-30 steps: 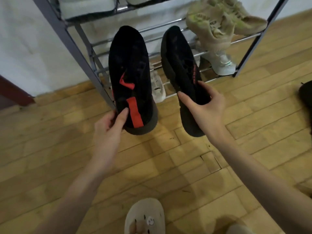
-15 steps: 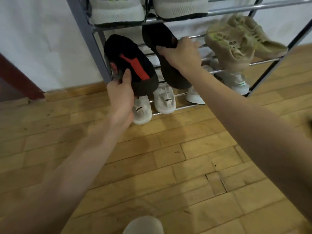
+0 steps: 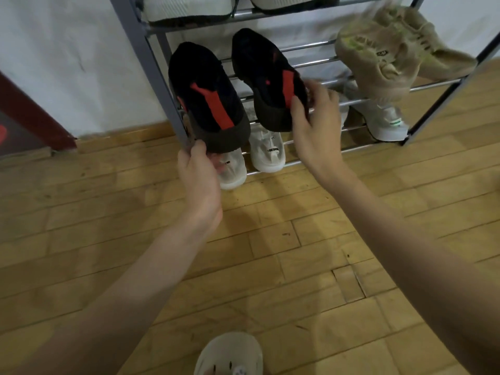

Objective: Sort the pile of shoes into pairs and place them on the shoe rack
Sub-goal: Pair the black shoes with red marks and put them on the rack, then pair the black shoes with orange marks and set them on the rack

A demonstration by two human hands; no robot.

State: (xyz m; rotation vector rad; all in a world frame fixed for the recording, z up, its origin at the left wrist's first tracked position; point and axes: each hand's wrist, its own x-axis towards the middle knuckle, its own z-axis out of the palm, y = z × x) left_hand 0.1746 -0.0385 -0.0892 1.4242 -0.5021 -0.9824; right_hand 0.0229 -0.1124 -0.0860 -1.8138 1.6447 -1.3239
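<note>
Left to right, with positions given relative to the shoe rack (image 3: 151, 77), a grey-framed stand with chrome rails set against a white wall (image 3: 67, 63). Left of the rack, a dark red door frame (image 3: 32, 115) meets the floor. At the rack's left upright, the left hand (image 3: 200, 182) grips the heel of the left black shoe (image 3: 208, 98), thumb curled over the heel rim; the other fingers are hidden beneath. This shoe is a black knit sneaker with a red-orange stripe running down to a dark brown heel, its toe pointing into the rack's middle shelf. Just beside it on that shelf lies the matching right black shoe (image 3: 265, 77), same knit and red stripe. The right hand (image 3: 316, 131) is at its heel with the thumb against the heel side and the fingers loosely spread and motion-blurred; whether they actually grasp cannot be told. Farther right on the middle shelf sits a beige pair (image 3: 392, 52). On the bottom shelf stand white sneakers (image 3: 266, 150), partly hidden by the black shoes. The top shelf carries white-soled shoes (image 3: 189, 9), cropped by the frame edge. In front of the rack extends a yellowish wooden parquet floor (image 3: 270, 253); a pale slipper (image 3: 230, 355) shows at the lower edge.
</note>
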